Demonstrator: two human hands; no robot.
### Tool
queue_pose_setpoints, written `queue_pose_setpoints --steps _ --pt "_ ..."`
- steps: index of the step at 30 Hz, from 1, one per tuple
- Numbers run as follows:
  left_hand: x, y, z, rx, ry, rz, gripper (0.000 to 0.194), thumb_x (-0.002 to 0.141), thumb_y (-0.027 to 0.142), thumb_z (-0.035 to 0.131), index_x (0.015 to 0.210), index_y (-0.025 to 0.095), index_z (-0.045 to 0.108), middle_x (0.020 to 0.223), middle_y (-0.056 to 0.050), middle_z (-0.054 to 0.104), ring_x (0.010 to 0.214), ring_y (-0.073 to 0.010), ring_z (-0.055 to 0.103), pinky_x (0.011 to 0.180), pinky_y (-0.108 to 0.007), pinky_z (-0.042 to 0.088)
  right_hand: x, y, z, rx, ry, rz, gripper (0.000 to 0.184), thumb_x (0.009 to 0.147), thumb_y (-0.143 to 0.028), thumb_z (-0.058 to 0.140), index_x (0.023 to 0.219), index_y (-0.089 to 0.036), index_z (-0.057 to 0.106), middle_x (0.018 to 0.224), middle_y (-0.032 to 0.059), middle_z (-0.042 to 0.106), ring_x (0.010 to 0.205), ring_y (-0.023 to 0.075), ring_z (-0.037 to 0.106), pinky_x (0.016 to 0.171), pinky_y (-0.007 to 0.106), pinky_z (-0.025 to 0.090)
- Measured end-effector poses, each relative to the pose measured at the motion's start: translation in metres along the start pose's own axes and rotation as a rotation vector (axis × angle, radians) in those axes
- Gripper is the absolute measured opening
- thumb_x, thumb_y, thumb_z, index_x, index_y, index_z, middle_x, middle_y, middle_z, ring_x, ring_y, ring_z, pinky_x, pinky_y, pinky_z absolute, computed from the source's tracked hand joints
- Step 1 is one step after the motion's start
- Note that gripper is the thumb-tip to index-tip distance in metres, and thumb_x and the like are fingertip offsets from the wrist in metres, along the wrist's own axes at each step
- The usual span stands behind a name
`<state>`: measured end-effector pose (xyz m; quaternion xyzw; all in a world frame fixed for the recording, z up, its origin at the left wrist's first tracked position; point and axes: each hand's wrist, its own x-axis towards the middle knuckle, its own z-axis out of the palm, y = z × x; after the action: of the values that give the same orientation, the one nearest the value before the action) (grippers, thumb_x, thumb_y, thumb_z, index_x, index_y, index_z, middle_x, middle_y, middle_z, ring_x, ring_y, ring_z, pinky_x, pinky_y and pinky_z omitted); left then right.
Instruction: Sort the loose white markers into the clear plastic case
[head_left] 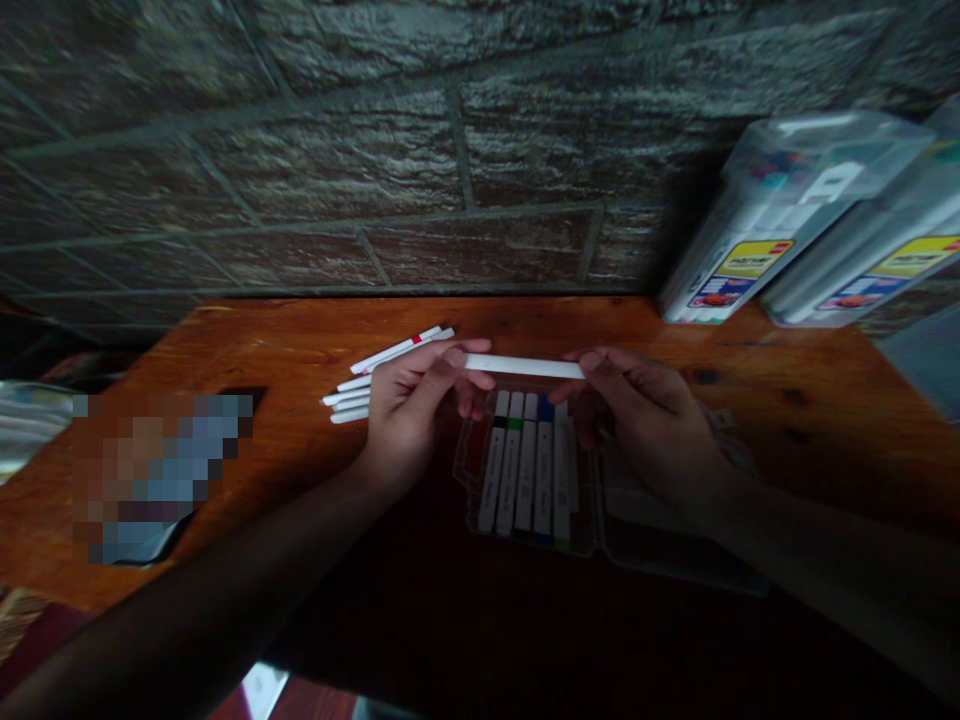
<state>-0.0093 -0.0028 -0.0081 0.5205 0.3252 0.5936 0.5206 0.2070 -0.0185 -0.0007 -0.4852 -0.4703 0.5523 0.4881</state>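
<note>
A white marker [523, 367] is held level between my two hands, above the wooden table. My left hand [411, 400] pinches its left end, and my right hand [637, 400] pinches the other end; both ends are covered by fingers. Below them lies an open clear plastic case [600, 545] with several white markers [517, 475] side by side, some with black, green or blue bands. My right hand hides part of the case. Behind my left hand several more white markers [349, 402] lie loose on the table, one with a red band [418, 340].
Two clear marker cases [739, 230] with yellow labels stand at the back right against the stone-block wall [405, 150]. On the left of the wooden table [247, 340] lies a flat dark-edged device [169, 480], its surface blurred out. The near side is in deep shadow.
</note>
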Motion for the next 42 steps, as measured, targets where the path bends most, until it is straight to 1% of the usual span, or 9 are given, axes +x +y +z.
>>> queue_pose_setpoints --steps 4,12,16,18,21,27,31,37,42 --pt "0.0014 -0.002 -0.0012 0.057 0.015 0.018 0.019 0.097 0.033 0.074 0.104 0.02 0.085 0.079 -0.004 0.078 0.053 -0.0096 0.059 0.054 -0.024 0.056 0.0005 0.0008 0.0 0.004 -0.003 -0.01 0.026 0.098 -0.049 0.067 0.094 -0.024 0.07 0.075 0.001 0.076 0.044 0.0101 0.056 0.041 0.024 0.046" --pt "-0.0003 -0.0031 -0.0023 0.093 -0.008 0.033 0.014 0.095 0.03 0.078 0.104 0.022 0.084 0.077 -0.001 0.077 0.055 -0.008 0.059 0.054 -0.022 0.057 -0.0001 0.0003 0.0003 0.016 -0.008 -0.018 0.026 0.098 -0.047 0.068 0.089 -0.023 0.07 0.068 -0.001 0.071 0.043 0.0094 0.056 0.04 0.022 0.045" --pt "0.0002 -0.004 -0.0024 0.103 -0.004 0.031 0.012 0.092 0.028 0.081 0.103 0.022 0.083 0.076 0.0 0.076 0.055 -0.0078 0.06 0.054 -0.021 0.057 -0.0002 0.0011 0.0007 0.031 -0.001 -0.019 0.026 0.097 -0.047 0.069 0.091 -0.022 0.07 0.073 0.0001 0.074 0.043 0.009 0.057 0.04 0.022 0.046" --pt "0.0009 -0.0042 -0.0023 0.109 -0.007 0.029 0.012 0.092 0.027 0.082 0.102 0.022 0.083 0.076 0.0 0.075 0.055 -0.0074 0.061 0.054 -0.02 0.057 -0.0003 0.0014 0.0005 0.033 -0.005 -0.031 0.027 0.096 -0.047 0.071 0.091 -0.021 0.07 0.071 -0.0005 0.073 0.044 0.0088 0.056 0.04 0.021 0.046" --pt "0.0012 -0.0034 -0.0021 0.108 -0.014 0.026 0.009 0.091 0.025 0.082 0.1 0.022 0.083 0.074 0.001 0.073 0.054 -0.0069 0.061 0.053 -0.019 0.056 -0.0001 0.0018 -0.0001 0.025 -0.028 -0.045 0.028 0.094 -0.049 0.073 0.09 -0.021 0.072 0.063 -0.003 0.066 0.044 0.0087 0.054 0.04 0.02 0.045" --pt "0.0005 -0.0034 -0.0025 0.106 -0.008 0.031 0.008 0.093 0.027 0.08 0.097 0.022 0.083 0.074 0.0 0.074 0.054 -0.0082 0.061 0.053 -0.021 0.056 -0.0002 0.0016 0.0005 0.026 -0.035 -0.059 0.028 0.094 -0.049 0.074 0.089 -0.021 0.073 0.066 -0.0023 0.067 0.045 0.0081 0.055 0.041 0.02 0.046" --pt "0.0014 -0.004 -0.0014 0.056 0.008 0.008 0.016 0.098 0.032 0.073 0.096 0.019 0.083 0.076 -0.002 0.075 0.054 -0.0092 0.06 0.055 -0.024 0.056 -0.0009 0.0016 0.0006 0.013 -0.044 -0.06 0.028 0.095 -0.048 0.072 0.088 -0.02 0.072 0.066 -0.0022 0.067 0.045 0.0081 0.054 0.041 0.02 0.046" --pt "0.0016 -0.0007 0.0023 -0.005 0.019 -0.015 0.026 0.097 0.041 0.071 0.1 0.018 0.084 0.075 -0.004 0.075 0.052 -0.0104 0.058 0.051 -0.026 0.056 -0.0007 0.0016 -0.0004 0.03 -0.046 -0.043 0.028 0.096 -0.049 0.072 0.09 -0.022 0.073 0.072 -0.0005 0.071 0.046 0.0086 0.054 0.041 0.022 0.046" --pt "-0.0002 -0.0016 0.0011 0.057 -0.006 0.024 0.023 0.098 0.04 0.072 0.106 0.021 0.082 0.081 -0.003 0.076 0.052 -0.0103 0.057 0.052 -0.027 0.056 -0.0013 -0.0013 -0.0002 -0.033 -0.032 -0.027 0.033 0.098 -0.05 0.068 0.081 -0.021 0.071 0.056 -0.0032 0.06 0.045 0.0102 0.052 0.042 0.023 0.044"
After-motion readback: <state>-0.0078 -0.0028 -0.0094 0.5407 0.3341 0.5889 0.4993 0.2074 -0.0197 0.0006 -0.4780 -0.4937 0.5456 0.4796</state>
